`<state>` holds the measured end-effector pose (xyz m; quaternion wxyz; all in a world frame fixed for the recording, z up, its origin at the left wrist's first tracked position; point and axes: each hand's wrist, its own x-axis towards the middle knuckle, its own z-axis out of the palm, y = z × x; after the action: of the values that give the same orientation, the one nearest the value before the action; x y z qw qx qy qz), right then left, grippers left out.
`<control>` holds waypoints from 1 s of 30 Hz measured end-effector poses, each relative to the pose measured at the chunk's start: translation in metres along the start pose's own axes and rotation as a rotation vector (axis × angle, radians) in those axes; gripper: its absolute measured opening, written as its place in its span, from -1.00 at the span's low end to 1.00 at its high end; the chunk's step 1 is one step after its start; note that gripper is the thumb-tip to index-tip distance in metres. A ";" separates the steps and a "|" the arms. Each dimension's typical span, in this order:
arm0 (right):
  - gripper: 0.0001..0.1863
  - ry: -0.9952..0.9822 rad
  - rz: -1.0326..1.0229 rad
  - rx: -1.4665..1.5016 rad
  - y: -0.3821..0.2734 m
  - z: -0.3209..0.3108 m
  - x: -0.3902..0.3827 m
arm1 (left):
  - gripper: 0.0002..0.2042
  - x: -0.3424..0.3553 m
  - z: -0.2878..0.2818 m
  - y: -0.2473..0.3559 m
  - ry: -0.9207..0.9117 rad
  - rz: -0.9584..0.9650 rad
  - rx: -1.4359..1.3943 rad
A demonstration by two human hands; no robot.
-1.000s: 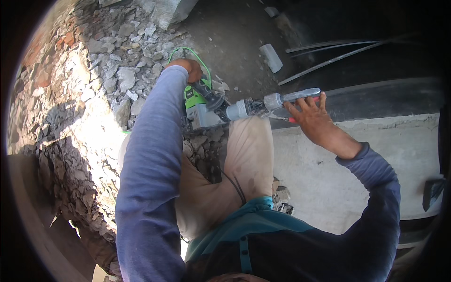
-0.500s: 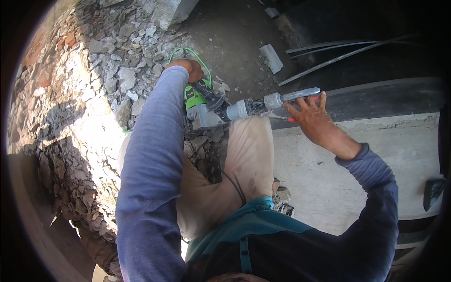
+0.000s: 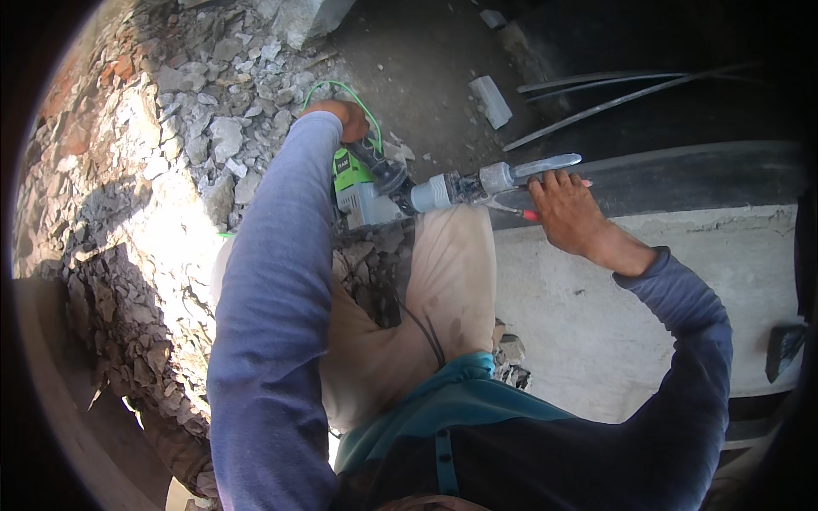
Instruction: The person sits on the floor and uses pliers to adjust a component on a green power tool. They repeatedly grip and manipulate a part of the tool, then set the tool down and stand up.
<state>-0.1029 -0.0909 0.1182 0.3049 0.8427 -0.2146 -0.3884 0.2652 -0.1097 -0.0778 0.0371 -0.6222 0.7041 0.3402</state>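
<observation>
A green and grey demolition hammer (image 3: 351,175) lies across my thighs, its chisel bit (image 3: 550,163) pointing right. My left hand (image 3: 345,119) is closed round the handle at the machine's far left end; most of those fingers are hidden. Beside the dusty chuck (image 3: 496,177) are pliers with red grips (image 3: 532,215), their jaws near the tool's front end. The fingers of my right hand (image 3: 569,209) curl over one grip of the pliers, just below the chisel. The other grip sticks out by my thumb side.
Broken concrete rubble (image 3: 226,140) covers the ground on the left. A pale concrete ledge (image 3: 588,315) runs along my right side. Thin metal strips (image 3: 596,111) and a small pale block (image 3: 491,102) lie beyond the tool. A green cord (image 3: 362,100) loops by my left hand.
My right hand has gone from spread fingers at the pliers and chisel to fingers curled over one grip. The hammer and my left hand have barely moved.
</observation>
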 end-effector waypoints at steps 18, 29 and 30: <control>-0.18 -0.693 0.032 0.993 0.021 -0.017 -0.005 | -0.53 0.003 0.000 0.000 -0.025 -0.055 -0.100; -0.05 -0.583 -0.040 0.910 0.028 -0.008 -0.007 | -0.52 0.013 0.005 -0.003 -0.027 -0.006 0.017; -0.05 -0.581 -0.008 0.824 0.027 -0.010 -0.008 | -0.52 0.010 0.002 0.003 -0.029 -0.002 -0.015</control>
<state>-0.1036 -0.1019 0.1456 -0.1271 0.7507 -0.4231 -0.4911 0.2598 -0.1174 -0.0834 0.0429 -0.6182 0.7003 0.3544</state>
